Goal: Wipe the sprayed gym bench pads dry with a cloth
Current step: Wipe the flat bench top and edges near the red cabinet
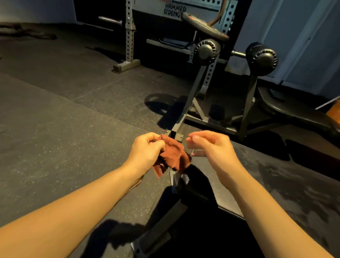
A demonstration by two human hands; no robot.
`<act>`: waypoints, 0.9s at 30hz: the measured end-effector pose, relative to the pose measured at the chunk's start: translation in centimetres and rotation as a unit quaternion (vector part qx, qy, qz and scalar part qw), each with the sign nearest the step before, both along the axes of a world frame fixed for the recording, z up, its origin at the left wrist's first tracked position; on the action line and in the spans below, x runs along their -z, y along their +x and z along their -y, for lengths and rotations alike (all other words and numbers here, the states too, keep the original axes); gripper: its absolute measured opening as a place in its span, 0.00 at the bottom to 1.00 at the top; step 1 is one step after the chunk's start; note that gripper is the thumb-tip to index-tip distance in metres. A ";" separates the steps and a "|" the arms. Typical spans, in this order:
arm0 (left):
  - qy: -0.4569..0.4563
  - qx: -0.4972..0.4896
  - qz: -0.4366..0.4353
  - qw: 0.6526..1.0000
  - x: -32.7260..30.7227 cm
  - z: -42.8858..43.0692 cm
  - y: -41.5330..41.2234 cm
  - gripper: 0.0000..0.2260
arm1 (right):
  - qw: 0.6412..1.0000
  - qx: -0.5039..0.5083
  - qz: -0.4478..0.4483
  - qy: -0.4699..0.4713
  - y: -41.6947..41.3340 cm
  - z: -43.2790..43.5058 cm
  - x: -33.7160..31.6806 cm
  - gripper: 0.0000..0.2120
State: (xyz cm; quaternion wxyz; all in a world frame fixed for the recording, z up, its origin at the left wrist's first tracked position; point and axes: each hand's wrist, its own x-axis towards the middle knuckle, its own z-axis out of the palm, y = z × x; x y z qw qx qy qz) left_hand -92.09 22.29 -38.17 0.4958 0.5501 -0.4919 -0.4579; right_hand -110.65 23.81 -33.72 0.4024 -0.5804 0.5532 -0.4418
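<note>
Just one cloth point(173, 154) here, a small rust-brown rag all crumpled up, held in the air by the near corner of the one big dark bench pad point(286, 178), which looks blotchy and streaked on top. The left hand point(146, 149) has it pinched in curled fingers, while the right hand point(211, 146) sits just beside the rag's other edge, half curled and too blurry to tell if it's got hold. Further back: two round black rollers point(207, 51), one weight plate point(203, 26), one holed rack post point(129, 32).
</note>
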 end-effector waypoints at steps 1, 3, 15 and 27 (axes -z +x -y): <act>0.009 0.004 -0.006 1.000 0.2 0.4 0.4 0.11 | 0.999 0.005 -0.044 -0.013 -0.1 0.3 0.3 0.07; 0.018 0.025 -0.022 0.999 0.3 1.0 1.0 0.09 | 0.996 -0.033 -0.080 0.021 0.5 0.7 0.9 0.11; 0.097 0.016 -0.101 0.990 2.1 3.1 -1.3 0.06 | 0.985 0.017 -0.169 0.023 0.5 2.0 3.6 0.11; 0.080 0.241 0.077 0.964 8.8 3.5 -1.4 0.02 | 0.852 0.043 -0.520 -0.046 -4.8 4.3 8.3 0.27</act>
